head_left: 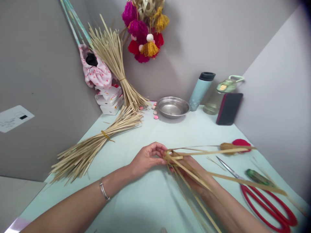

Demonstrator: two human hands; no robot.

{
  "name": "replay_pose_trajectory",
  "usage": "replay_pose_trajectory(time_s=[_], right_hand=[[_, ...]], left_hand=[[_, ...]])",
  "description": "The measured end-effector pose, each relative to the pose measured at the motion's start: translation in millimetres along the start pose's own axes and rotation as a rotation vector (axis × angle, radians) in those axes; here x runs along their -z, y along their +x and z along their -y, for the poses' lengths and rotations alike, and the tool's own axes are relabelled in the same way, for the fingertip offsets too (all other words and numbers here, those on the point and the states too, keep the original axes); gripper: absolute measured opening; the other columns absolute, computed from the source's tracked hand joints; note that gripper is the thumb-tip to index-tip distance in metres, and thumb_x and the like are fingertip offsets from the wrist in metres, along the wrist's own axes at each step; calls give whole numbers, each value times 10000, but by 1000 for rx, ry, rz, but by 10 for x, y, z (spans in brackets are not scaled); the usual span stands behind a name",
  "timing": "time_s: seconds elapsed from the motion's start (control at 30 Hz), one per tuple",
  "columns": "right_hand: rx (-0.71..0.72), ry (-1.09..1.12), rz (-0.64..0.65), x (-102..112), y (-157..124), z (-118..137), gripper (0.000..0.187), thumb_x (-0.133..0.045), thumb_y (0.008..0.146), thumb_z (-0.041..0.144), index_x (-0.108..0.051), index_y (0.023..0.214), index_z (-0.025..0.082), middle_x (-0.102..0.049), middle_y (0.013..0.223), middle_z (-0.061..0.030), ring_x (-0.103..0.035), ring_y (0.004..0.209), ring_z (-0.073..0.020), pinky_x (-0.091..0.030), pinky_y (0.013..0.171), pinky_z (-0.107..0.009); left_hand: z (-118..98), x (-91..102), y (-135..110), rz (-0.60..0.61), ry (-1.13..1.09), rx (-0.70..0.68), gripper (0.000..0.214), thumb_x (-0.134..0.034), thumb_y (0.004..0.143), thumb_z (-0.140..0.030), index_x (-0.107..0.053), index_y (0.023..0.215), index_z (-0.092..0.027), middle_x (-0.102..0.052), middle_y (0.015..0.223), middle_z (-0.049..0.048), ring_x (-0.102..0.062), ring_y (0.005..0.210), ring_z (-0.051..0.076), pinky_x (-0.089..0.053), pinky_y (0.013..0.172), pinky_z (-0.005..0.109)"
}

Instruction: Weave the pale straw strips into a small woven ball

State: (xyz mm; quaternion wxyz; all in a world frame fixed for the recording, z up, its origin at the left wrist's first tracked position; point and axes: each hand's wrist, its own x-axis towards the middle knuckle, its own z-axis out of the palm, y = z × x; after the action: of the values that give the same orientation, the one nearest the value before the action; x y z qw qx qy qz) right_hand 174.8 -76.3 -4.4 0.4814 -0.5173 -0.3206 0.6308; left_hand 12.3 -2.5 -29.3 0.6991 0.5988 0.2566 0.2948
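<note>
Near the middle of the table, my left hand (148,158) pinches the left end of a small woven piece of flat straw strips (167,156). Long loose strips fan out from it toward the right and the front. Partly covered by those strips, my right hand (186,165) is closed around the same piece from the other side. Its fingers are mostly hidden behind the weave. A silver bracelet circles my left wrist.
Red-handled scissors (264,200) lie at the right by a green object (259,178) and red and tan bundles (234,146). Straw bundles (97,145) lie and lean at the left. A metal bowl (173,107), tumbler (201,91), bottle (217,97) and phone (229,109) stand behind.
</note>
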Motion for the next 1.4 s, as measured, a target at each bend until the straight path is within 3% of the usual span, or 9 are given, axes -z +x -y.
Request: replay_pose_trajectory(time_s=[0.33,0.53,0.83,1.07,1.4], right_hand=[[-39,62,-75,-14,21,-2,257,-843,593,334,-812,781,160,-735,717,-50,-594,624,-141,-445,574,-234],[-22,89,-105,-51,39,-18,196,-862,564,327,-798,697,199,-739,739,-39,-620,680,-167,-467,598,-241],[10,74,-76,-74,-1,24,137,-813,614,294,-803,715,202,-706,679,-11,-524,593,-134,-386,568,-245],[44,76,-70,-97,10,-13,137,-767,610,321,-749,603,186,-617,569,5,-473,525,-133,-373,574,-282],[33,72,-94,-96,39,-39,189,-812,542,339,-711,535,179,-603,546,9,-457,524,-129,-326,523,-260]], left_hand=[[19,-18,10,-85,60,-46,348,-730,747,-207,-590,1063,-158,-624,966,48,-573,916,157,-449,870,296],[38,-5,22,-88,28,-25,314,-724,743,-198,-593,1025,-152,-625,956,44,-574,908,152,-448,870,294],[2,-6,15,-38,53,-33,356,-748,726,-199,-597,1046,-163,-615,977,40,-564,942,155,-430,906,295],[-3,-95,-45,-93,110,-23,309,-685,751,-200,-587,1043,-180,-580,988,39,-541,939,154,-470,765,241],[42,-124,-79,-155,118,-69,382,-663,761,-163,-550,1123,-213,-547,908,1,-560,907,142,-472,832,270]])
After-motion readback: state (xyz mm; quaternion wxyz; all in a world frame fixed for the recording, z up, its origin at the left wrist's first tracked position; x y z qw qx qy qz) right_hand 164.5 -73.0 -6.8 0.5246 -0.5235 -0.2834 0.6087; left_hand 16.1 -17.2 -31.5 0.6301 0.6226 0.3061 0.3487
